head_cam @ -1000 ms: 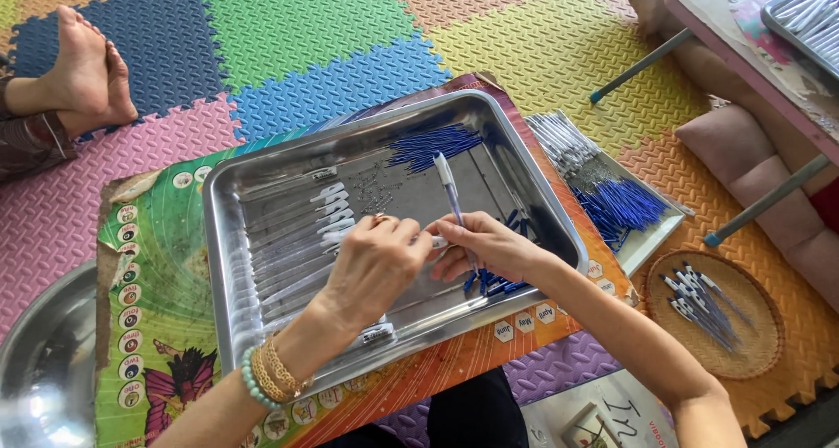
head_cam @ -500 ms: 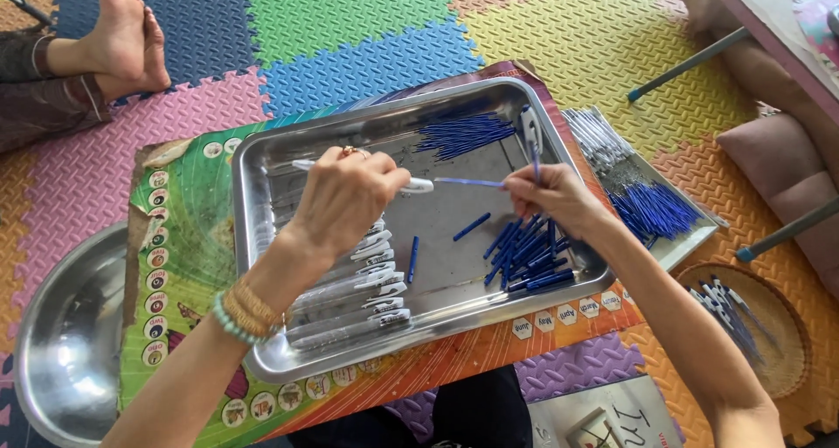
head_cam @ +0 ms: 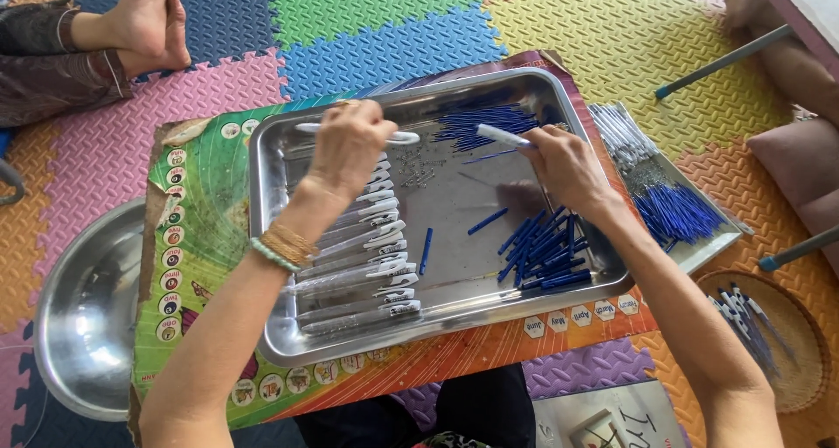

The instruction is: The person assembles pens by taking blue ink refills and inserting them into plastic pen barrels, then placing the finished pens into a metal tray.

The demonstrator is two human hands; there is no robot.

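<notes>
While both hands work over steel tray [head_cam: 271, 238], I judge pen assembly mid-step: left hand [head_cam: 354, 142] grip clamped on clear pen barrel [head_cam: 398, 137], right hand [head_cam: 564, 164] pinching white pen part [head_cam: 500, 135]. Next calls for aligning pieces.

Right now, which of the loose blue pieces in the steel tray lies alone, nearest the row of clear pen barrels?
The single blue piece just right of the pen barrels; the other blue pieces lie heaped nearer the right hand.

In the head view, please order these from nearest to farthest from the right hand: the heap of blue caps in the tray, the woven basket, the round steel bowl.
From the right hand:
1. Heap of blue caps, just below it in the tray.
2. Woven basket, lower right.
3. Round steel bowl, far left.
</notes>
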